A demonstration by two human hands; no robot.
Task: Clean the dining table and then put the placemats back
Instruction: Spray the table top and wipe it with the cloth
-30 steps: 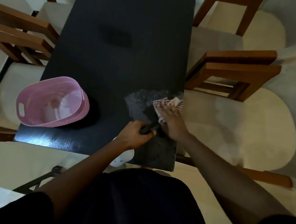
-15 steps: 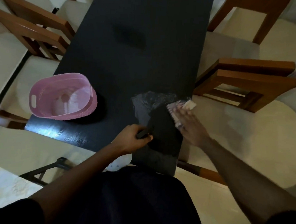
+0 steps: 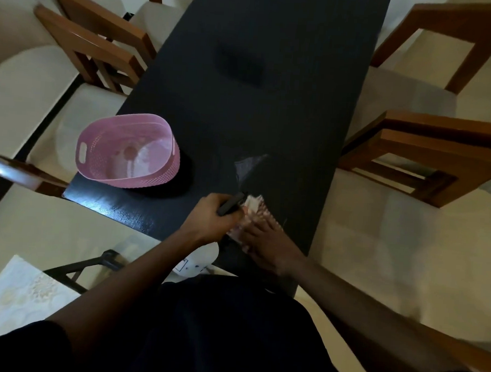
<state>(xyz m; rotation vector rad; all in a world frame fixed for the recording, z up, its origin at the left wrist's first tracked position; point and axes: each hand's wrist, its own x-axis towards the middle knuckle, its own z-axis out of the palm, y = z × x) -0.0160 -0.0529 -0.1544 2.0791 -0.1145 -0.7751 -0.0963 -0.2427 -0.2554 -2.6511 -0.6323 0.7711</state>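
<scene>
The black dining table (image 3: 265, 107) runs away from me. A wet smear (image 3: 249, 166) shines on its near right part. My right hand (image 3: 267, 241) presses flat on a red-and-white checked cloth (image 3: 253, 211) near the table's front edge. My left hand (image 3: 214, 218) is right beside it, closed around a dark handle (image 3: 230, 203) of a white bottle (image 3: 196, 261) that hangs below the table edge. No placemat lies on the table.
A pink plastic basket (image 3: 128, 148) stands on the table's near left corner. Wooden chairs with pale cushions flank both sides, left (image 3: 98, 38) and right (image 3: 428, 155). A pale patterned sheet (image 3: 14, 296) lies at the lower left, beside a black metal frame (image 3: 92, 266).
My right hand has dragged the cloth from the table's right edge back toward me and leftward, up against my left hand. The wet patch has shrunk. The view shifted.
</scene>
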